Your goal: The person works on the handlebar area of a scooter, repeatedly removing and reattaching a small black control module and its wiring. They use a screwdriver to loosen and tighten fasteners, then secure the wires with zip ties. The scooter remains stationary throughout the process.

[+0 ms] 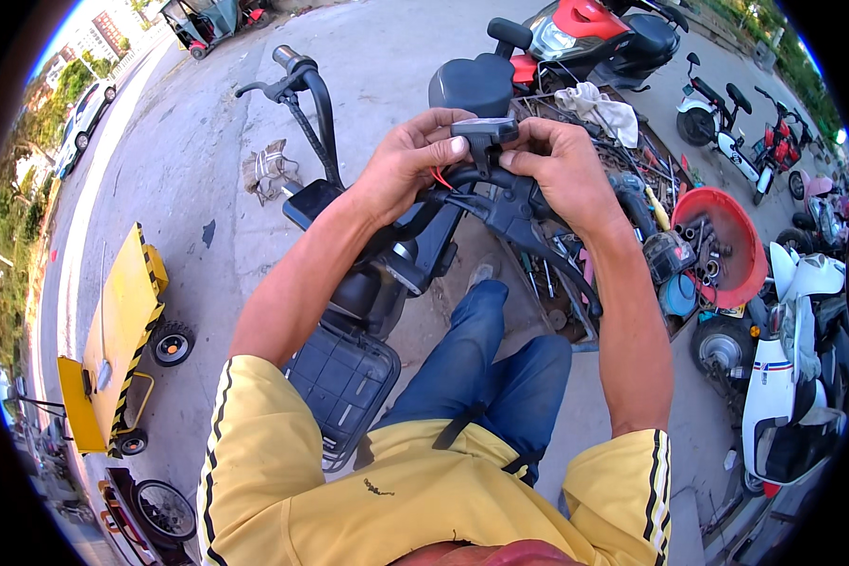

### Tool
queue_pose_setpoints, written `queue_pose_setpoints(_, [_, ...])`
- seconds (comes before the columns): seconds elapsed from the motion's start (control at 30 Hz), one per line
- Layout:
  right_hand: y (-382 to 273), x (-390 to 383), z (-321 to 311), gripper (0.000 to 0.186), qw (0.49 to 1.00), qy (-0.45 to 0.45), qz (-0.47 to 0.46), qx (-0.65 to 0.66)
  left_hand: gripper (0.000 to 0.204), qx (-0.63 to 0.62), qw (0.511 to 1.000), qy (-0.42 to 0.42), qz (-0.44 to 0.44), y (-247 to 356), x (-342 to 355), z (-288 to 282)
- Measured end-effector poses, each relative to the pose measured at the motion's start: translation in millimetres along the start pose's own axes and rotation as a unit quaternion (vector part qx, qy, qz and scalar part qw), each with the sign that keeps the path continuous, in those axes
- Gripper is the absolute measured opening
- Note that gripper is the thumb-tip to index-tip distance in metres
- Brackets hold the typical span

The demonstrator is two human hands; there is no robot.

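My left hand [406,170] is closed around the left side of a small black device [482,128] with a bracket underneath, its thumb pressed against it. My right hand [566,170] has its fingers curled on the device's right side, the thumb near the bracket. The device sits over the black handlebar [486,203] of a scooter, where thin red wires [440,177] show below my left thumb. The other grip [294,61] sticks up at the upper left. A black plastic basket [340,387] is below.
A tray of tools [632,151] with a red basin [722,245] lies at the right, among a red scooter [575,28], white scooters [778,396] and small bikes. A yellow cart [113,340] stands at left. A black seat [467,85] is ahead.
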State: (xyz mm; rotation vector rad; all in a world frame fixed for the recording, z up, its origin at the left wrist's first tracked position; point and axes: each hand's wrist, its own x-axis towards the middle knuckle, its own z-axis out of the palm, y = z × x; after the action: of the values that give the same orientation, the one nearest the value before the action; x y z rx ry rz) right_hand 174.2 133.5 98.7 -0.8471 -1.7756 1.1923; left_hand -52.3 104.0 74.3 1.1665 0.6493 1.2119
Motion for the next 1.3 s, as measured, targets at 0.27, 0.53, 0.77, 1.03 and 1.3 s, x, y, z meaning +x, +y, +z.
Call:
queue_pose_setpoints(0.27, [-5,2,-3,0.011,0.997,-0.003,0.063,0.053,0.057,0.026,1.0,0.004,-0.002,0,0,1])
queue_pose_setpoints(0.53, [-11,6,-4,0.012,0.991,-0.022,0.122,0.047,0.053,0.044,0.999,0.016,-0.026,2,2,2])
queue_pose_setpoints(0.77, [-11,3,-3,0.016,0.994,-0.006,0.105,0.033,0.054,0.048,0.998,0.019,-0.038,2,3,2])
queue_pose_setpoints(1.03, [-5,4,-7,0.014,0.991,0.021,0.127,0.048,0.055,0.045,0.998,0.007,-0.052,0,6,0])
queue_pose_setpoints(1.3, [-4,5,-7,0.01,0.992,0.016,0.114,0.045,0.056,0.042,0.997,0.0,-0.058,1,6,0])
